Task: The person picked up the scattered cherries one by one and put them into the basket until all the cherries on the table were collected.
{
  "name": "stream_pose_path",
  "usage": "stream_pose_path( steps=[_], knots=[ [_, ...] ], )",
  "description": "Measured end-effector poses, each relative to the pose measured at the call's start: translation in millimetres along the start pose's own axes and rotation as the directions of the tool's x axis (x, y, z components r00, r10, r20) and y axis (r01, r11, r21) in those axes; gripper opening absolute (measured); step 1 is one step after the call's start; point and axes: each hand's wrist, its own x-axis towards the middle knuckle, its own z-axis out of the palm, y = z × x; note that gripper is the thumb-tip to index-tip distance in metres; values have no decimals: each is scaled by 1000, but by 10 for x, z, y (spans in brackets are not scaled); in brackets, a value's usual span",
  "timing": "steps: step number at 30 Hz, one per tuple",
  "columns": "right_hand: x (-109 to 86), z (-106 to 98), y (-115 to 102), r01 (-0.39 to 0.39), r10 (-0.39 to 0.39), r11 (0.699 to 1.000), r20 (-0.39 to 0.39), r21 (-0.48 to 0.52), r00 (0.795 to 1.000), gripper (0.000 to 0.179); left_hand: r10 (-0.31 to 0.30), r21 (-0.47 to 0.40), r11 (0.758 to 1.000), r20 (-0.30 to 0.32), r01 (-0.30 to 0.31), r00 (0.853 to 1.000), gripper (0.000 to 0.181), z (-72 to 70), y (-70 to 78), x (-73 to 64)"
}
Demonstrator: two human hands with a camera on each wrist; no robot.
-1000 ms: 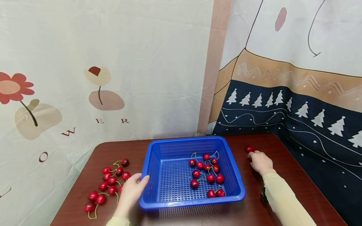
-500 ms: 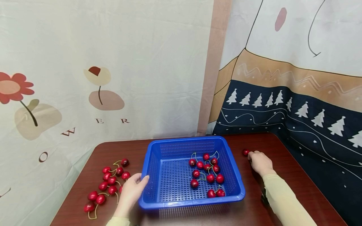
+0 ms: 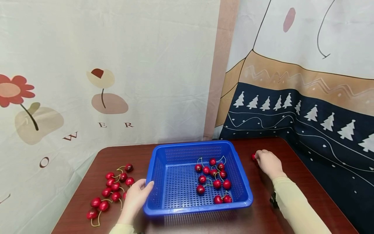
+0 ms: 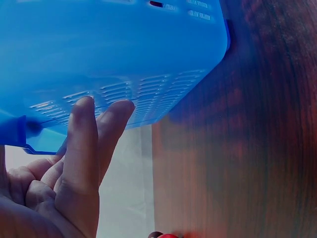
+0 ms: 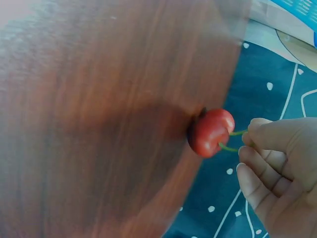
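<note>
My left hand (image 3: 135,198) holds the left rim of a blue plastic basket (image 3: 198,212), thumb over the edge. In the left wrist view, fingers (image 4: 81,144) lie against its slotted outer wall. Several red cherries (image 3: 217,184) with green stems lie in the right part of the basket. Right of the basket, my right hand (image 3: 268,163) pinches green stems between thumb and fingertips. A pair of red cherries (image 5: 212,134) hangs from those stems in the right wrist view, near the tabletop; whether they touch it I cannot tell. In the head view the hand mostly hides them.
Several more cherries (image 3: 106,192) with stems lie in a loose group on the brown table (image 3: 137,156), left of the basket. A printed cloth (image 3: 163,81) hangs behind the table, and its dark tree-patterned part (image 3: 292,123) runs along the right edge.
The cherries at my right hand have shifted slightly left and turned, so less of them shows in the head view. The right hand has risen a little. Left hand and basket stay put.
</note>
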Motion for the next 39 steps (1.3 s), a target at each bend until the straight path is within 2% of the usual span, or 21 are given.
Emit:
stream_pose_path(
  steps=[8,19,25,30,39],
  knots=[
    [72,-205,-15,-34,33,998,30,52,999,4,-14,-13,1000,10,14,1000,36,13,16,5],
    [200,-606,-120,8,-2,995,-63,95,998,4,-17,-25,1000,18,17,1000,35,9,41,11],
    [306,-812,-284,55,-37,987,-115,153,993,4,-19,-29,999,24,20,1000,37,10,36,12],
    [392,-917,-462,86,-51,966,-150,243,987,4,-14,-16,1000,20,14,1000,36,-1,24,4],
    [485,-966,-873,66,-29,932,-106,356,994,8,-9,-7,1000,16,9,1000,36,-7,17,2]
  ],
)
